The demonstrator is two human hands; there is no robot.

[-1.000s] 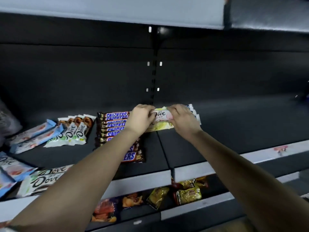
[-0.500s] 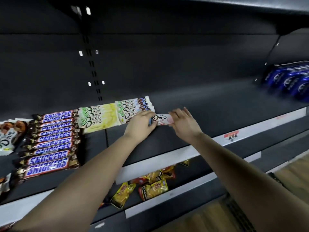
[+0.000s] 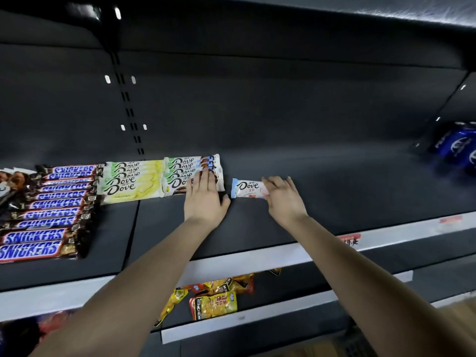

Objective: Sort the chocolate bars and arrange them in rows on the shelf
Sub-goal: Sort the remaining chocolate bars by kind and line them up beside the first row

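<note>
Our left hand [image 3: 206, 199] has released the pink Dove bar [image 3: 247, 188] and now lies flat, fingers straight, on the neighbouring Dove row [image 3: 180, 173]. The bar, pinkish white with a blue end, rests toward the back edge of the shelf [image 3: 334, 191], starting a new row, our right hand [image 3: 282, 199] pressing its right end with straight fingers.

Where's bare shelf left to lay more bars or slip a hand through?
Crowded: Snickers row, yellow Dove stack and white Dove stack, packed together. Free: in front of both Dove stacks, up to the white shelf edge; widest right of the pink Dove bar, out to the blue packs.
</note>
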